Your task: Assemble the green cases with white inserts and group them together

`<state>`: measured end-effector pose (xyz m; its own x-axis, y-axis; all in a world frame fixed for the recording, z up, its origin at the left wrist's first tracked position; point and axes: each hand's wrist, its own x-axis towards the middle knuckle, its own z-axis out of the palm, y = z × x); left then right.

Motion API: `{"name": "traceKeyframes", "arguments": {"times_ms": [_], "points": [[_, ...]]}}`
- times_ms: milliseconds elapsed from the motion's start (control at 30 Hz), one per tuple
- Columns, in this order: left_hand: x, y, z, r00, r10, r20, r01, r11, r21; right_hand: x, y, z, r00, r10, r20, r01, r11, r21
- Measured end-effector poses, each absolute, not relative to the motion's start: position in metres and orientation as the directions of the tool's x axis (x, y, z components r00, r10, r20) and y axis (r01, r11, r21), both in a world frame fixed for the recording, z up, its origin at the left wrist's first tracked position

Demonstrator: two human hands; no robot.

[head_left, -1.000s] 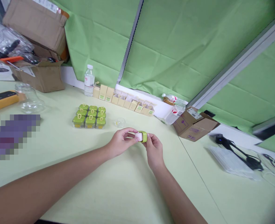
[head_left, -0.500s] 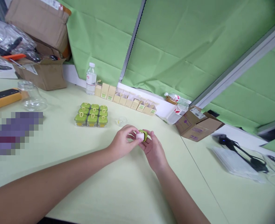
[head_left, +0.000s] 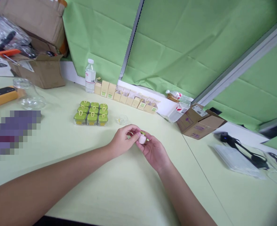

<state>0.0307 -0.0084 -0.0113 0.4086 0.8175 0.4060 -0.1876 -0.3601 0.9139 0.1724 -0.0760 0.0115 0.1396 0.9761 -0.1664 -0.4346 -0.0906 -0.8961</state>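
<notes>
Above the table, my left hand [head_left: 124,140] and my right hand [head_left: 154,152] meet over one small object. Between their fingertips is a rounded white piece [head_left: 142,138], with a green lid [head_left: 143,133] behind it. The left thumb and fingers pinch it from the left, and the right fingers support it from the right. What the white piece is I cannot make out. Just beyond the hands lies a small clear container [head_left: 122,119]. Left of it stand several small clear boxes with green lids [head_left: 91,116], set in a tight block, each lid with a loop on top.
Along the wall runs a row of small beige cartons [head_left: 129,98] beside a water bottle [head_left: 90,77]. A glass vessel [head_left: 30,95] and a yellow-and-black case [head_left: 2,97] are at left. Cardboard boxes [head_left: 47,73] stand behind; another carton [head_left: 198,122] and a black cable [head_left: 244,150] lie right.
The white piece and green lid have turned in my fingers: the lid, at the right before, is now behind the white piece. The right fingers have closed in. The view has shifted slightly.
</notes>
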Motion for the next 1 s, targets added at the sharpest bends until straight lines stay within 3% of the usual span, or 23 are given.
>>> {"name": "traceKeyframes", "arguments": {"times_ms": [267, 667, 1000], "points": [[0.0306, -0.0058, -0.0042, 0.52, 0.852, 0.07, -0.274, 0.088, 0.958, 0.1722, -0.0788, 0.0129, 0.072, 0.986, -0.15, -0.427, -0.106, -0.898], [0.0298, -0.0093, -0.0044, 0.532, 0.846, 0.02, -0.217, 0.114, 0.969, 0.168, -0.0783, 0.0183, 0.155, 0.937, -0.312, -0.528, -0.188, -0.828], [0.0325, -0.0087, -0.0068, 0.512, 0.858, -0.041, -0.16, 0.142, 0.977, 0.166, -0.0771, 0.0177, 0.17, 0.925, -0.339, -0.499, -0.216, -0.839]]}}
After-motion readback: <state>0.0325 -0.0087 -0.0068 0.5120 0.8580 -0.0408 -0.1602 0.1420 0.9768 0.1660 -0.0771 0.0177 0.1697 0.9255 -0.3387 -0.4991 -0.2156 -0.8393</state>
